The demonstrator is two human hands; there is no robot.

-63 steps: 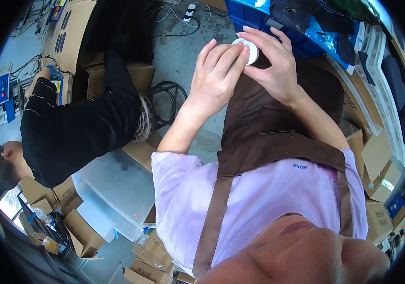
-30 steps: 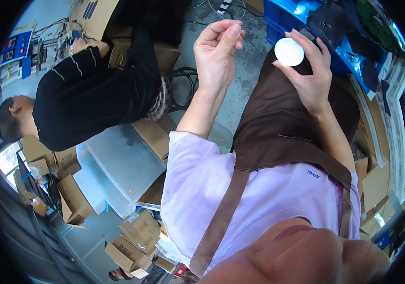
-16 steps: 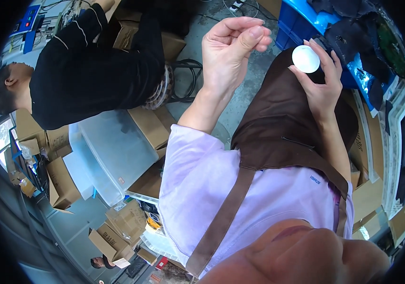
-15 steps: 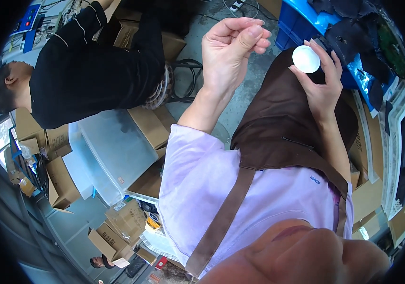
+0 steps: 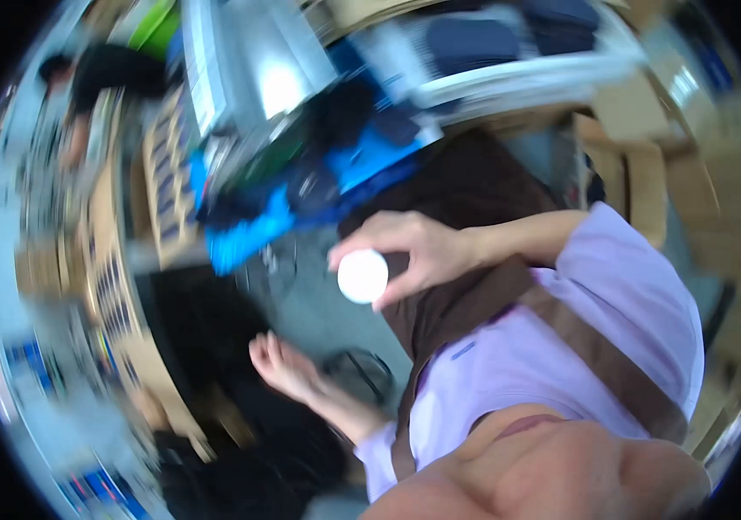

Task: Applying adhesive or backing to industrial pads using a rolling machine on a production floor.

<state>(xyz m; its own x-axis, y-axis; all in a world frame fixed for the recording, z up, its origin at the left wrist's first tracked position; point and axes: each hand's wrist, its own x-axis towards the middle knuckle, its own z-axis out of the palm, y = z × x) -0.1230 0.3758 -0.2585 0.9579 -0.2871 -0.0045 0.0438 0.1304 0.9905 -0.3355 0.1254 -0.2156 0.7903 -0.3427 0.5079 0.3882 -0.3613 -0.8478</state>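
Right hand closed on small white round lid-like disc, fingertips around its rim, held in front of brown apron; left hand lower, apart, empty, fingers loosely spread; surroundings motion-blurred.

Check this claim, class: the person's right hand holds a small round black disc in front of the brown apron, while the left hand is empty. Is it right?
One detail is wrong: the small round disc in the right hand is white, not black, as the head view shows. It is held before the brown apron, and the left hand is empty.
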